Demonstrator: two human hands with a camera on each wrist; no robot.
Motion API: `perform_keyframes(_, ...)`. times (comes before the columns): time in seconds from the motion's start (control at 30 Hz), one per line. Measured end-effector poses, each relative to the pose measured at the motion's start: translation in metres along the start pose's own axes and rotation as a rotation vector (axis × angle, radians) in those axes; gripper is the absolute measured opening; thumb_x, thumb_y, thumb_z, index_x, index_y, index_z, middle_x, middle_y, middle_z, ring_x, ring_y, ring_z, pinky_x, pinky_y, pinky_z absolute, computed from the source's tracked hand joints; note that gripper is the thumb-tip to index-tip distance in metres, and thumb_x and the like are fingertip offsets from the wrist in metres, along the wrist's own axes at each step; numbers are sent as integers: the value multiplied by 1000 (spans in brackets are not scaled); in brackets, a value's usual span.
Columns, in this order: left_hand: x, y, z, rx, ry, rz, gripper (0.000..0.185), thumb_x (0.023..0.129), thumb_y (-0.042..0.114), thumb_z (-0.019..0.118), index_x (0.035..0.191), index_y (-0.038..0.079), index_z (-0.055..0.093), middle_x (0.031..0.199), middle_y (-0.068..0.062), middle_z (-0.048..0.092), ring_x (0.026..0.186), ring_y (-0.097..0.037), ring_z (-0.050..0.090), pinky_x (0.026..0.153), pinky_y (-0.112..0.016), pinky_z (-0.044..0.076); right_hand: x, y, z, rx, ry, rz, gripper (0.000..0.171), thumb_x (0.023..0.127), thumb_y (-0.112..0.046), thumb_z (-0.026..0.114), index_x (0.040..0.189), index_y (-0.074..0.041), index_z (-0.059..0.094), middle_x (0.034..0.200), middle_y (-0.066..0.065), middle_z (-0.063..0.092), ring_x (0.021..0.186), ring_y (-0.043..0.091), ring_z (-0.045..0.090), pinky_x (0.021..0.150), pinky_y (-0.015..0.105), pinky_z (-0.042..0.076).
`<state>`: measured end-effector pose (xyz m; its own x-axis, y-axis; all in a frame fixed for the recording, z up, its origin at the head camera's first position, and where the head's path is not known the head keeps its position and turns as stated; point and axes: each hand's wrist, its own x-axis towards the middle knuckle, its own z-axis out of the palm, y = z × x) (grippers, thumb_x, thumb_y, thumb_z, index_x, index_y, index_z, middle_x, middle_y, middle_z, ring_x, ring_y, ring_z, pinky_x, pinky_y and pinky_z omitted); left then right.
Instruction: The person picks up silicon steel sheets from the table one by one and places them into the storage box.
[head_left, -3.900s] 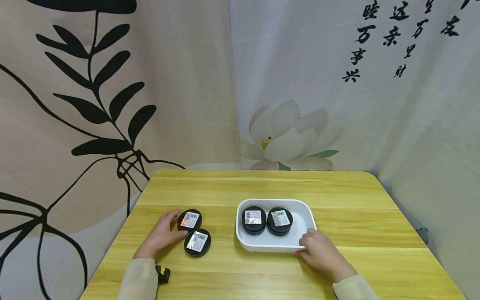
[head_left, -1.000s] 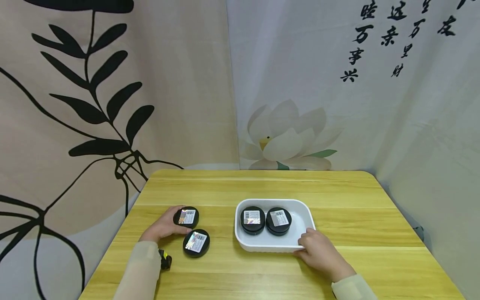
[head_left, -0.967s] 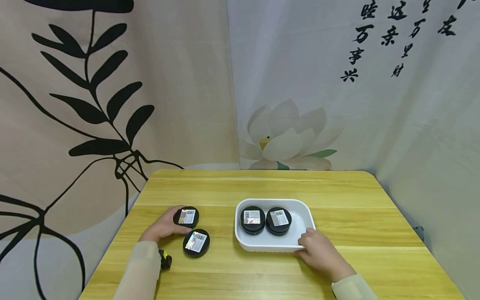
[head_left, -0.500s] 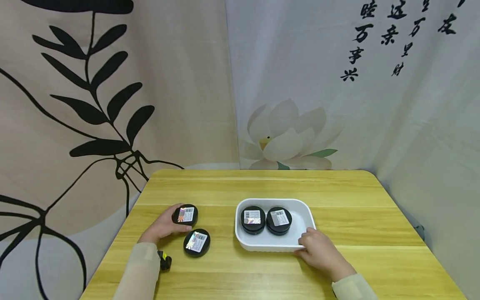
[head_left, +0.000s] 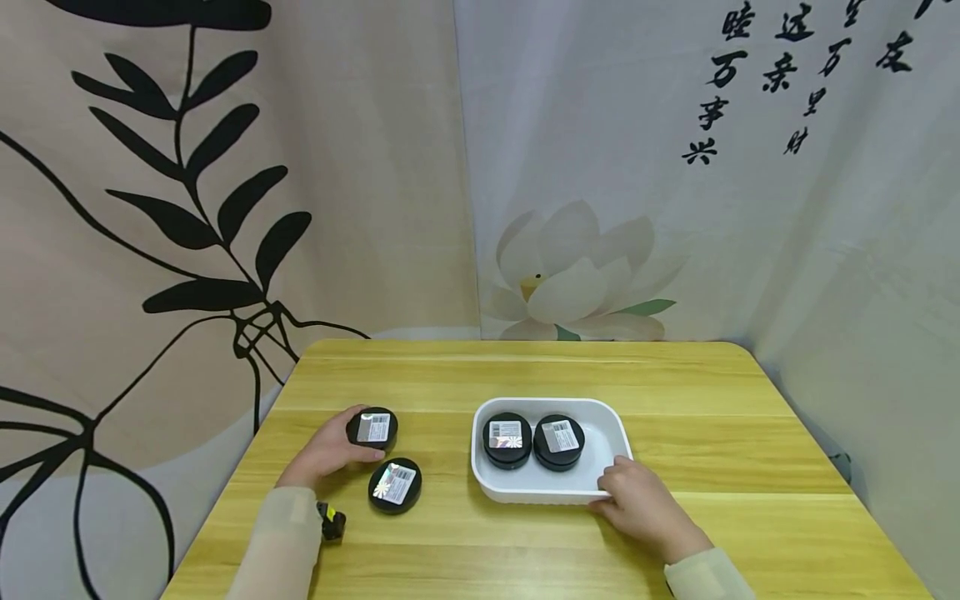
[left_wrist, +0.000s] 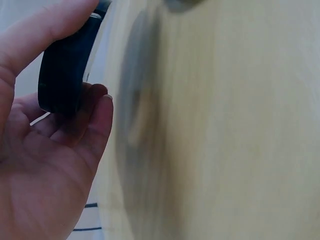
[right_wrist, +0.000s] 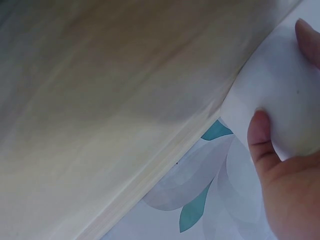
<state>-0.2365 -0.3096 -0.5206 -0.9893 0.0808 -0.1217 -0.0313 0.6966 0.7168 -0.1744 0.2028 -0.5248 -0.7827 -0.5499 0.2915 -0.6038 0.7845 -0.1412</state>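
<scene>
My left hand (head_left: 333, 450) grips a flat, round black jar (head_left: 372, 428) with a barcode sticker on top, thumb on one side and fingers on the other. In the left wrist view this jar (left_wrist: 67, 70) is tilted over the table, its shadow falling on the wood. A second black jar (head_left: 394, 486) with a similar sticker lies just in front of it. My right hand (head_left: 645, 504) holds the near right corner of a white plastic tray (head_left: 600, 479), thumb against its outer wall. Inside the tray's left and middle, black jars (head_left: 507, 440) stand side by side with stickers up.
The wooden table (head_left: 712, 417) ends at a back edge by a printed curtain (head_left: 390, 167). A small black and yellow object (head_left: 332, 523) shows at the left wrist. The tray's right part shows bare white floor.
My left hand has closed round the rear jar and raised it, shifting it slightly back and away from the front jar. My right hand and the tray have stayed put.
</scene>
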Motion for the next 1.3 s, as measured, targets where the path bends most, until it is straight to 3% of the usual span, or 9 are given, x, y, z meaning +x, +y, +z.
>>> perform_keyframes(0.47, 1, 31, -2, -42, 10, 33, 103, 73, 29, 92, 154, 2, 34, 150, -23, 48, 135, -41, 48, 113, -61, 35, -1, -1, 0, 4, -3, 11, 25, 77, -31, 85, 68, -21, 65, 68, -15, 57, 70, 6, 42, 63, 26, 41)
perform_keyframes(1.1, -4, 70, -2, -59, -3, 90, 108, 69, 48, 91, 154, 9, 37, 154, -20, 44, 141, -41, 43, 114, -61, 35, -1, 0, 0, 0, 8, -1, 26, 76, -33, 86, 66, -22, 64, 67, -16, 56, 69, 5, 41, 63, 25, 40)
perform_keyframes(1.3, -3, 75, 0, -68, -3, 112, 104, 70, 44, 92, 153, 10, 38, 150, -19, 48, 135, -39, 49, 111, -58, 40, -1, 1, 0, -1, -3, 3, 27, 77, -33, 85, 66, -22, 64, 67, -15, 57, 69, 5, 41, 63, 26, 40)
